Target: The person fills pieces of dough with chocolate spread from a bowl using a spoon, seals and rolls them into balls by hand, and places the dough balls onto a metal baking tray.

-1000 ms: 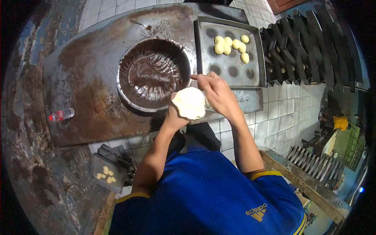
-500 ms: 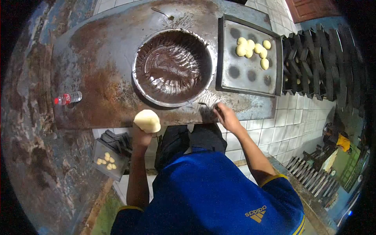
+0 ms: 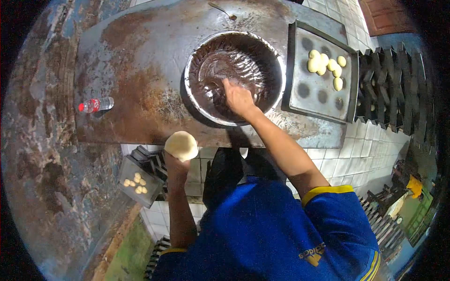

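- Worn metal, brown in broad patches and grey elsewhere, tops the table (image 3: 136, 51) before me, with pale floor tiles (image 3: 379, 138) showing beyond its right end.
- On my left hand (image 3: 177, 165) I carry a flattened round of dough (image 3: 182, 146), just off the table's near edge; it covers most of my fingers, so how tightly they curl is hidden.
- With my right hand (image 3: 240, 100) I reach into the round metal bowl (image 3: 188, 77), fingers down at the dark, glossy paste (image 3: 218, 61) that coats its bottom and wall. Whether they pinch a small tool I cannot tell.
- Right of the bowl, a square tray (image 3: 311, 107) bears a cluster of pale dough balls (image 3: 323, 63) among dark round marks.
- Past that tray rises a stack of dark trays (image 3: 391, 89).
- Near the table's left end, a clear bottle (image 3: 96, 105) with a red cap lies on its side.
- Behind the bowl, toward the far edge, rests a spoon (image 3: 222, 10).
- Below the near edge, at my left, a lower tray (image 3: 131, 166) holds more pale pieces (image 3: 137, 179).
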A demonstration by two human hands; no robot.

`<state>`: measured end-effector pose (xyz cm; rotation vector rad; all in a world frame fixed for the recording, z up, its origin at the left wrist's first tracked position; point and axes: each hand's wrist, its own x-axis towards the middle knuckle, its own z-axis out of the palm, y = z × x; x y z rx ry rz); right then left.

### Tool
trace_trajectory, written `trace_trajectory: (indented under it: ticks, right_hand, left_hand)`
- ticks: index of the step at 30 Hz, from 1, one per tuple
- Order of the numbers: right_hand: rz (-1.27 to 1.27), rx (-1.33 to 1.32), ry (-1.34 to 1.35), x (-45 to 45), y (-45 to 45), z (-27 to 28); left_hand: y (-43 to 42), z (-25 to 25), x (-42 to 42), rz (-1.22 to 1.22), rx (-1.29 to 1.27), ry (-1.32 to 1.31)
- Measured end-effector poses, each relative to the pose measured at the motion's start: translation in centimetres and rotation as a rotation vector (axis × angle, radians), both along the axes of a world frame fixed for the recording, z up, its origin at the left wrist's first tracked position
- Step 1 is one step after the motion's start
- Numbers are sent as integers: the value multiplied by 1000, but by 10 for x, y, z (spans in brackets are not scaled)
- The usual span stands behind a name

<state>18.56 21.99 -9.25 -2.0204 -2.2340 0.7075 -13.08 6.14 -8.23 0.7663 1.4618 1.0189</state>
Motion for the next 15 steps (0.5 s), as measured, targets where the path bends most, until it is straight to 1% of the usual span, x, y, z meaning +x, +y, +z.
trace_trajectory:
  ticks: [2, 3, 5, 6, 7, 8, 9, 10, 11, 12, 13, 14, 15]
  right_hand:
    - [-177, -43, 176, -9, 3, -22]
    - [-183, -48, 180, -14, 2, -29]
    - [-213, 135, 349, -26, 3, -36]
    - [-219, 132, 350, -32, 4, -35]
    - [-282, 38, 376, -40, 8, -31]
    - [-344, -57, 401, -48, 10, -27]
    - [-362, -127, 396, -54, 11, -27]
    - [-365, -132, 396, -59, 11, -35]
    - [-362, -108, 403, -64, 11, -40]
    - [-358, -83, 408, -67, 11, -46]
    - [-340, -25, 396, -71, 7, -51]
    - [-341, -27, 395, -74, 11, -57]
    - [-405, -72, 468, -76, 16, -80]
  left_hand:
    - [1, 10, -7, -21, 24, 218]
    - [14, 53, 7, -106, -53, 250]
    - [20, 75, 15, -200, -134, 284]
    - [15, 72, 13, -147, -97, 387]
    - [16, 75, 16, -93, -59, 490]
    - [16, 79, 19, -96, -63, 492]
    - [22, 98, 27, -48, -96, 409]
    - [24, 107, 32, 0, -130, 327]
    - [22, 99, 23, -3, -134, 327]
    - [26, 95, 15, 17, -206, 176]
    - [25, 94, 9, 27, -241, 98]
    - [24, 92, 3, 39, -278, 22]
    - [38, 125, 9, -182, -219, 108]
